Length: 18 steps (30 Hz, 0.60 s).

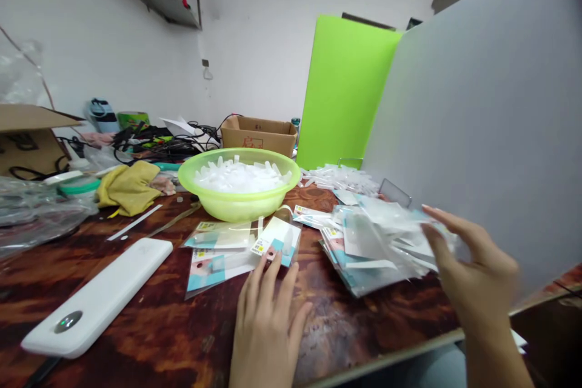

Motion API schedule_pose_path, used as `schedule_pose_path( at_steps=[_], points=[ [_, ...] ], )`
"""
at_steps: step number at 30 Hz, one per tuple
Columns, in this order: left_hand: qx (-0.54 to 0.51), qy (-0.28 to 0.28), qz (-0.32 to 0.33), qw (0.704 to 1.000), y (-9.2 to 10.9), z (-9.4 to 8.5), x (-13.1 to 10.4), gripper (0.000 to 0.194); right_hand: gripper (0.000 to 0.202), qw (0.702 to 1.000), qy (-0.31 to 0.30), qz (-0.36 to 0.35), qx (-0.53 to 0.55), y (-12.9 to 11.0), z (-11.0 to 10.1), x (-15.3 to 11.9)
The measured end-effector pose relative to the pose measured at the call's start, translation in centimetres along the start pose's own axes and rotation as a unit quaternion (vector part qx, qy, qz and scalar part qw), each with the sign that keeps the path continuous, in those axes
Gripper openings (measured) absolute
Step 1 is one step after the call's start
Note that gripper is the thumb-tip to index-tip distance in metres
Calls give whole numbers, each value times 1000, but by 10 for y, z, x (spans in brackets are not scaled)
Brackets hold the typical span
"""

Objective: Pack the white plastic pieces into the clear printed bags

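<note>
While the left hand lay flat, fingers spread on the dark wooden counter and touching the small clear packets with blue-and-white cards, the right hand curled half-open against the loose heap of clear plastic sleeves. To lift one sleeve cleanly, those fingers would have done best to pinch only the nearest top edge.

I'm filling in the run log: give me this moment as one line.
left hand: flat on table, fingertips at small packet stack | right hand: fingers on large packet pile | behind: green bowl

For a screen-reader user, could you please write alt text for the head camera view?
A person's left hand rests by flat packets on a wooden table; the right hand touches a packet pile behind which sits a green bowl.
</note>
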<state>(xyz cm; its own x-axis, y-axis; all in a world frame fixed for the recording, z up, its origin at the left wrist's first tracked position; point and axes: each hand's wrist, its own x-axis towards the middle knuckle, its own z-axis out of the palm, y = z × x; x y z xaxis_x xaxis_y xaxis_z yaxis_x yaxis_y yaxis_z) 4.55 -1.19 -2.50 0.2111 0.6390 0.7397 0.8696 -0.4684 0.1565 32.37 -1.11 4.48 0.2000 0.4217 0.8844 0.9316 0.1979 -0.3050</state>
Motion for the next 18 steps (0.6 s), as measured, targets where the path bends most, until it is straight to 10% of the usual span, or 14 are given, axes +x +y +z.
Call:
schedule_pose_path(
  at_steps=[7, 13, 18],
  points=[
    [-12, -185, -86, 979, 20, 24, 14, 38, 28, 986, 95, 132, 49, -29, 4, -47],
    [44, -118, -8, 992, -6, -7, -18, 38, 13, 994, 50, 16, 95, -43, 0, -43],
    [64, -83, -128, 986, 7, -9, -14, 35, 9, 989, -41, -60, 132, -64, 5, -20]
  ],
)
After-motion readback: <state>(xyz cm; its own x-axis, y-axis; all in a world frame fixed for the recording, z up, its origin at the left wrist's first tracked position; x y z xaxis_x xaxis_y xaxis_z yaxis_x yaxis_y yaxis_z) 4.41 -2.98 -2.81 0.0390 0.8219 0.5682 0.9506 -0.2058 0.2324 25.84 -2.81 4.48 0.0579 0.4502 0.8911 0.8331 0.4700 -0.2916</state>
